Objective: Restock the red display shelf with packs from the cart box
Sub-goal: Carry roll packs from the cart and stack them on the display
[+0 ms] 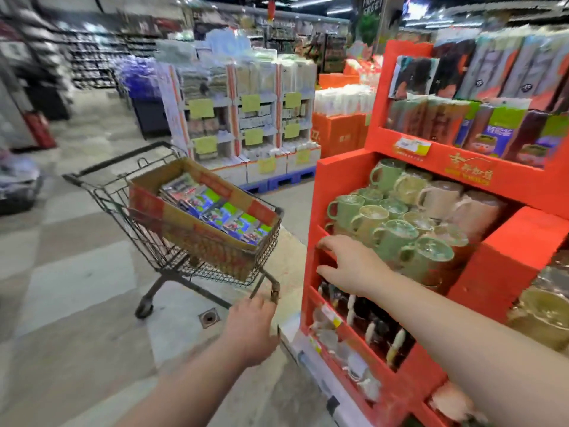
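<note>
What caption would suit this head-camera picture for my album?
Right hand at the red shelf beside green mugs; left hand low by the cart, whose box holds packs.

We find the shopping cart (147,238) left of the display shelf (338,180), the cardboard box (184,224) sitting in its basket and packs (221,211) lying in the box. On the shelf, upright packs (498,131) fill the top tier and mugs (391,229) crowd the tier below, our right hand (351,266) at that tier's front left edge. Our left hand (251,328) hangs before the cart, just right of the floor drain (209,318).
</note>
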The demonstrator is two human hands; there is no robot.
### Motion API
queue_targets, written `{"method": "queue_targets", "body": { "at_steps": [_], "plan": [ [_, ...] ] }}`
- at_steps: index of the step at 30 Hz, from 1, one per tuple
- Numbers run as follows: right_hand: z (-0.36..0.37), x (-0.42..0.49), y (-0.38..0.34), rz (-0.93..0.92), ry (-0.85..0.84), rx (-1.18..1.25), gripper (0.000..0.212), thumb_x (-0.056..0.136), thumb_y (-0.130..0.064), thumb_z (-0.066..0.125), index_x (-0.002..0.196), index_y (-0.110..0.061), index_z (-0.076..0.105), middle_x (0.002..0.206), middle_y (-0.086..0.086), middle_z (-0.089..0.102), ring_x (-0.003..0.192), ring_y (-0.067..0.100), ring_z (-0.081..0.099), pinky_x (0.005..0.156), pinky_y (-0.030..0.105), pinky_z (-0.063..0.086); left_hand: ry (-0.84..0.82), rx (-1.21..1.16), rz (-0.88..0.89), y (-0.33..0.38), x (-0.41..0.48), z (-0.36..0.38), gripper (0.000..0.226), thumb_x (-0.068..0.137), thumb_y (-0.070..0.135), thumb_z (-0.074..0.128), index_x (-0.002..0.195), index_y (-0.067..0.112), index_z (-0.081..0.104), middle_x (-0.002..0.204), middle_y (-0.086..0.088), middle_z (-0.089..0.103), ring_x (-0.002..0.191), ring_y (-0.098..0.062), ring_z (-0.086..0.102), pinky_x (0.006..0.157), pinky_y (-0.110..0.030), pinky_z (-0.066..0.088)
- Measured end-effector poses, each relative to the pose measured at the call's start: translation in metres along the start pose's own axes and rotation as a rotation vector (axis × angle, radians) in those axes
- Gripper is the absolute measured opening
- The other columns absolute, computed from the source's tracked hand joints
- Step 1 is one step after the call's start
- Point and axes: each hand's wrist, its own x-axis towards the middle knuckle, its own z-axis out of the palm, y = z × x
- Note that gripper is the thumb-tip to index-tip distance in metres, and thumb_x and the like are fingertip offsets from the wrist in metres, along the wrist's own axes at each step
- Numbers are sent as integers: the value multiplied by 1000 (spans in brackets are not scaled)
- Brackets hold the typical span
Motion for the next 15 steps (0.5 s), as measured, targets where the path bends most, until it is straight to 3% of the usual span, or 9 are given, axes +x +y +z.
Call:
{"method": "queue_targets", "body": {
  "at_steps": [5,15],
  "plan": [
    [40,40,-32,-60,-85,-40,47,88,-32,55,133,-23,47,135,3,51,122,27,50,98,39,43,-20,-41,-113,-51,-11,12,61,90,47,46,144,24,31,143,-4,39,131,-26,37,108,-42,34],
    [132,144,-62,-195,-347,-85,46,88,-32,50,133,-23,46,133,3,50,122,26,49,97,36,44,-81,-36,-335,-151,36,2,54,90,41,49,139,25,36,139,-2,39,131,-24,35,103,-37,33]
  ]
}}
